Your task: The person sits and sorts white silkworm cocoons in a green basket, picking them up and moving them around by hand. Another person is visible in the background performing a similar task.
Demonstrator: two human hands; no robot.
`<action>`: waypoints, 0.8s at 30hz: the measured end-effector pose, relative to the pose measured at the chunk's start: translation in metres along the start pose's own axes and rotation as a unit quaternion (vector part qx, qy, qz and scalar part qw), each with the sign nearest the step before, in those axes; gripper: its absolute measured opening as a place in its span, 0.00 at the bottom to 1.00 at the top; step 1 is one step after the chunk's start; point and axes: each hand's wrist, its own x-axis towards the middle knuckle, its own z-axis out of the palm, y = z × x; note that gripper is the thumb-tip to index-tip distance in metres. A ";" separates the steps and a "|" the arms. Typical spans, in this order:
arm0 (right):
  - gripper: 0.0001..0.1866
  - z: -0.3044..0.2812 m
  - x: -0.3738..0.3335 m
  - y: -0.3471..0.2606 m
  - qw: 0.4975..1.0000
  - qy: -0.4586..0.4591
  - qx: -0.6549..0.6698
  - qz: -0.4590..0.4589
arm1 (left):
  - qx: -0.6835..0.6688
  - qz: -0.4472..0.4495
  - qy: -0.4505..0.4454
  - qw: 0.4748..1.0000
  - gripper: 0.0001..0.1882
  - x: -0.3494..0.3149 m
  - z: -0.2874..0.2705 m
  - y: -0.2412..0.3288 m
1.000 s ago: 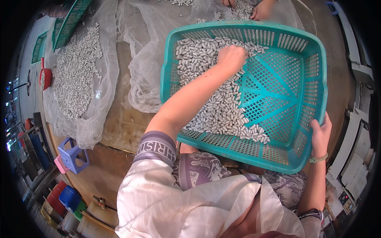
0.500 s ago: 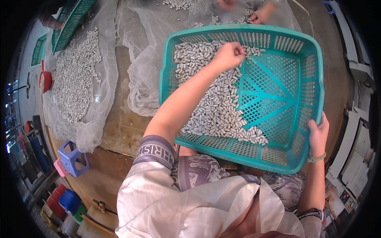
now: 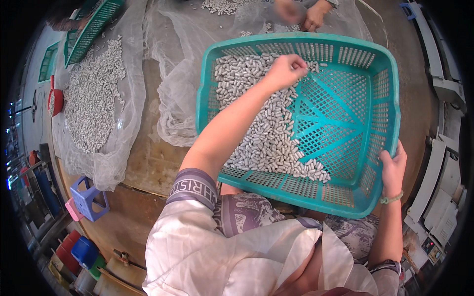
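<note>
A large turquoise plastic basket [image 3: 340,197] with a slotted floor tilts across my lap and the table. Small silver-grey capsule-shaped pieces [image 3: 266,133] cover its left half, while the slotted floor shows on the right. My left hand [image 3: 286,71] reaches in near the far wall, its fingers curled closed above the pieces; what they hold, if anything, is hidden. A few pieces lie just right of its fingertips. With thumb on top of the rim, my right hand [image 3: 393,167] grips the basket at its near right side.
Left, a heap of the same pieces [image 3: 96,103] lies on white netting [image 3: 131,118], beside a red scoop [image 3: 58,101]. A co-worker's hands [image 3: 313,17] work beyond the basket; another person's hand holds a green basket [image 3: 91,32] far left. A blue stool [image 3: 91,200] stands below.
The basket has shifted slightly left with my right hand. My left hand has edged right, and fewer pieces show beside its fingertips. The co-worker's hand has moved left beyond the rim.
</note>
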 end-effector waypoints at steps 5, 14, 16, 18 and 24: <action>0.19 -0.002 0.001 0.003 1.000 -0.014 -0.007 -0.007 | -0.077 -0.091 -0.014 0.993 0.08 0.004 -0.001 0.006; 0.20 -0.005 0.002 0.005 1.000 -0.018 -0.022 -0.006 | 0.458 0.235 0.056 0.855 0.07 0.007 0.018 -0.001; 0.20 -0.004 0.002 0.005 0.999 -0.013 -0.021 -0.022 | 0.481 0.241 0.043 0.842 0.06 0.007 0.014 0.000; 0.20 -0.003 0.002 0.004 1.000 -0.015 -0.020 -0.012 | 0.490 0.242 0.040 0.837 0.05 0.007 0.010 0.001; 0.20 -0.004 0.002 0.008 1.000 -0.009 -0.010 -0.012 | 0.451 0.069 -0.082 0.886 0.07 0.006 -0.013 0.027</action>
